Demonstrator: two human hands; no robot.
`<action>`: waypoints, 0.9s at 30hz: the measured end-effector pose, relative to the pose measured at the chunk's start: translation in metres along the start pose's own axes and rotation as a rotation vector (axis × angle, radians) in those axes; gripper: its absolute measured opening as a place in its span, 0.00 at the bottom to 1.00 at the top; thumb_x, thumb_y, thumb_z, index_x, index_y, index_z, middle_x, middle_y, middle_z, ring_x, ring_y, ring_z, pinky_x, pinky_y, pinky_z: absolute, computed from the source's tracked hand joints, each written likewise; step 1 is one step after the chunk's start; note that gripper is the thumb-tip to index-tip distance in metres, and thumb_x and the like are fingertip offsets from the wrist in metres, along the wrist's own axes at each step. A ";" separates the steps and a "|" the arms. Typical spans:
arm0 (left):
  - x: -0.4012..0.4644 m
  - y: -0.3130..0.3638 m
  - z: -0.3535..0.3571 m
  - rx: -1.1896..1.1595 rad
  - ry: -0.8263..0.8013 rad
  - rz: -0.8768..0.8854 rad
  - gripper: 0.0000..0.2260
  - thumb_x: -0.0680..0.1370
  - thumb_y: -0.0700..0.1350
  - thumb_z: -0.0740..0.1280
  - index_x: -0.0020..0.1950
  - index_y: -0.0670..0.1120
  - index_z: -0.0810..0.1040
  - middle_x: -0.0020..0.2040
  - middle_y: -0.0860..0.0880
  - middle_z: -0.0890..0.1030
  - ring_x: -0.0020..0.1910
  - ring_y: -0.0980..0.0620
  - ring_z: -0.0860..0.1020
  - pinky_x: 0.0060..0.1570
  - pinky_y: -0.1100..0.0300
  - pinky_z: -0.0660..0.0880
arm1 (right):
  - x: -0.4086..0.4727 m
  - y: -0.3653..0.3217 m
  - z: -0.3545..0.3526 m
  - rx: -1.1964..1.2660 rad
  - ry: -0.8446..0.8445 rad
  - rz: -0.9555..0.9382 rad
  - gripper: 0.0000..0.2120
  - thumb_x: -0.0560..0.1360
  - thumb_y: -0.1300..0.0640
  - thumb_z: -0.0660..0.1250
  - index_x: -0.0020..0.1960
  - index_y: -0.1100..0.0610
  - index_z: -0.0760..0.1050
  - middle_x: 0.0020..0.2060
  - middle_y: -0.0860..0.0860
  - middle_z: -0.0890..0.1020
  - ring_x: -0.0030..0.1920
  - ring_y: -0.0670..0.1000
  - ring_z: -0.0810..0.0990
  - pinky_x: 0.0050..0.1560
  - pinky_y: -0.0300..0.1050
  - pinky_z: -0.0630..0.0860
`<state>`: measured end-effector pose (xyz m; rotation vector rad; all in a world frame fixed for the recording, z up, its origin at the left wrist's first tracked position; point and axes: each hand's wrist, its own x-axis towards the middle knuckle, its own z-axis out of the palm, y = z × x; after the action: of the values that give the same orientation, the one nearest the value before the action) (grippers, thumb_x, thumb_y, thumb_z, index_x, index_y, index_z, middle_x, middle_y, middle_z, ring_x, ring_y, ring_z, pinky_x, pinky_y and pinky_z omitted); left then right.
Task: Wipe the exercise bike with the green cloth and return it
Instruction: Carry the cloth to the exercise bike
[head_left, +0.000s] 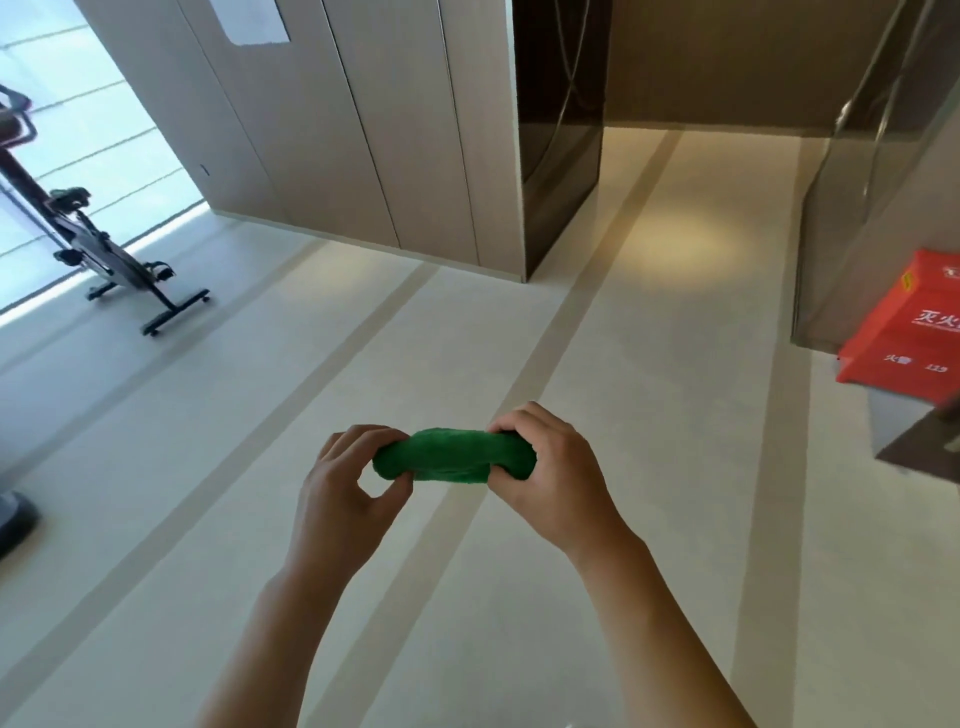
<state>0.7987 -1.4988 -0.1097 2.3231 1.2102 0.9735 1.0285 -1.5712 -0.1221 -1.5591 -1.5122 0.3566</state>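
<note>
Head view shows the bunched green cloth (454, 456) stretched between both hands above the floor (649, 415), left hand (345, 488) fingers (363, 439) pinching one end, right hand (550, 478) gripping the other, exercise bike (104, 249) well apart.

Bright window (78, 135) glare at left; edges bend, slightly blurred.

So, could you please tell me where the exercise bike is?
The exercise bike stands at the head view's far left, by the bright window, well away from the green cloth.
</note>
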 end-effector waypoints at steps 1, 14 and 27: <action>0.000 -0.008 -0.008 0.000 0.015 -0.007 0.17 0.72 0.35 0.78 0.56 0.51 0.83 0.52 0.61 0.81 0.56 0.53 0.79 0.54 0.61 0.76 | 0.004 -0.006 0.010 -0.010 -0.015 -0.006 0.13 0.70 0.60 0.73 0.52 0.49 0.78 0.45 0.40 0.77 0.44 0.45 0.77 0.48 0.41 0.75; -0.017 -0.155 -0.146 0.017 0.252 -0.063 0.15 0.72 0.41 0.77 0.56 0.53 0.84 0.51 0.62 0.82 0.53 0.53 0.78 0.48 0.53 0.79 | 0.081 -0.141 0.180 -0.173 -0.220 -0.188 0.20 0.73 0.55 0.77 0.63 0.47 0.80 0.49 0.39 0.81 0.47 0.44 0.79 0.55 0.52 0.80; -0.051 -0.260 -0.231 -0.019 0.370 -0.250 0.22 0.71 0.45 0.80 0.64 0.54 0.81 0.60 0.61 0.78 0.61 0.55 0.77 0.60 0.61 0.74 | 0.141 -0.216 0.315 -0.267 -0.326 -0.411 0.18 0.71 0.54 0.78 0.60 0.46 0.82 0.50 0.40 0.80 0.49 0.44 0.79 0.44 0.39 0.79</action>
<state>0.4630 -1.3929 -0.1177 1.9671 1.5765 1.3499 0.6867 -1.3544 -0.0804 -1.3841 -2.1591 0.1805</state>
